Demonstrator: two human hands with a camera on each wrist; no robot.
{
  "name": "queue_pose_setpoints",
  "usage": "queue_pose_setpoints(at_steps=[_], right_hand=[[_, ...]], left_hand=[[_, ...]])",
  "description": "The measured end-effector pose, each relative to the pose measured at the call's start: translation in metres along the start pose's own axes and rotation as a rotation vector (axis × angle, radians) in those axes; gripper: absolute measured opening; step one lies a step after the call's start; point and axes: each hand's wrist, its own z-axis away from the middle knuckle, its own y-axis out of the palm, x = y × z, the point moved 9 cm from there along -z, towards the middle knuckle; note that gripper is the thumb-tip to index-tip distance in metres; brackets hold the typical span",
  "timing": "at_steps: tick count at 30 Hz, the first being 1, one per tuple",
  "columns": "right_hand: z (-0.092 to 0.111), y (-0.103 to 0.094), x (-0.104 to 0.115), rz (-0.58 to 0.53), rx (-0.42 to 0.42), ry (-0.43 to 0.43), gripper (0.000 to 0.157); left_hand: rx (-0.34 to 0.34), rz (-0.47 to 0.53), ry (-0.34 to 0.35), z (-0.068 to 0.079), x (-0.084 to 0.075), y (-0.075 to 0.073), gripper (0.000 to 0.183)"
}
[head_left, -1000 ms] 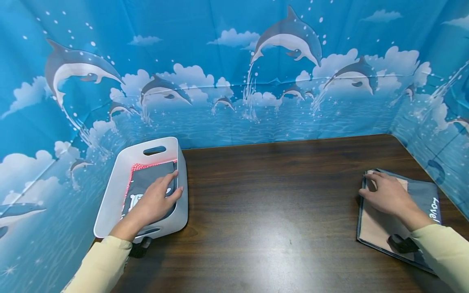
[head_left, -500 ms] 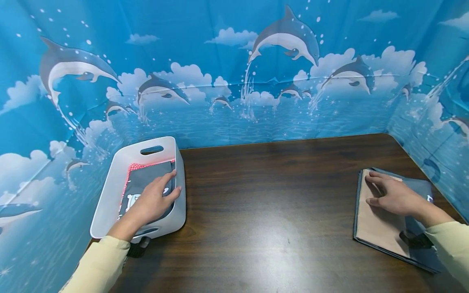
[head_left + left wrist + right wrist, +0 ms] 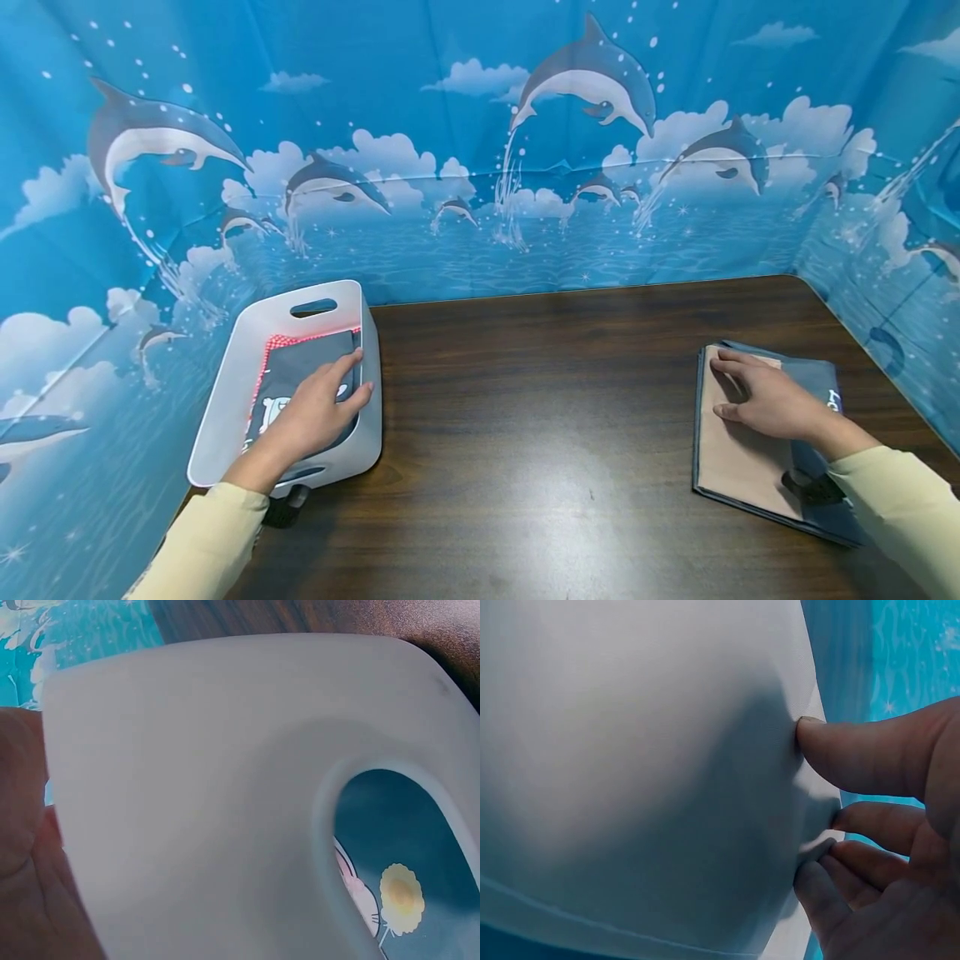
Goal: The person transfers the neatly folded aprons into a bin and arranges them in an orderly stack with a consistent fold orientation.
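A white plastic bin (image 3: 217,417) with handle holes stands at the left. Inside lies a folded dark grey cloth (image 3: 300,354) with a white printed figure, over red-and-white checked fabric (image 3: 283,341). My left hand (image 3: 318,408) reaches over the bin with relaxed, spread fingers, its fingertips near the right wall. At the right, a folded grey fabric piece with a beige panel (image 3: 742,471) and white lettering lies on the table. My right hand (image 3: 768,396) presses its fingertips and thumb on the beige panel; the right wrist view shows thumb (image 3: 855,750) and fingers apart, the fabric wrinkled between them.
The dark wood table (image 3: 525,417) stretches between the bin and the fabric piece. A blue dolphin-print curtain (image 3: 465,150) hangs along the back and both sides. Through the bin's handle hole, the left wrist view shows printed cloth (image 3: 397,817).
The right hand and the folded fabric piece under it have slid left across the table. The left hand and the bin stay in place.
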Motion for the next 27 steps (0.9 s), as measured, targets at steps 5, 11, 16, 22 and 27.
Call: queue_pose_setpoints(at_steps=[5,11,16,22,27], right_hand=[[-0.007,0.004,0.014,-0.005,-0.010,-0.012,0.079],[-0.015,0.011,0.033,-0.002,-0.011,-0.040,0.078],[-0.021,0.016,0.052,0.009,-0.013,-0.083,0.077],[-0.028,0.022,0.073,0.001,-0.006,-0.118,0.074],[-0.034,0.028,0.092,-0.005,0.001,-0.136,0.073]], left_hand=[[-0.002,-0.002,0.003,0.000,0.000,-0.001,0.068],[-0.015,0.000,0.025,0.001,-0.002,-0.001,0.067],[-0.017,0.008,0.034,0.002,-0.003,-0.002,0.067],[-0.013,0.011,0.022,0.002,-0.003,-0.001,0.067],[-0.012,0.011,0.014,0.001,-0.002,-0.001,0.068]])
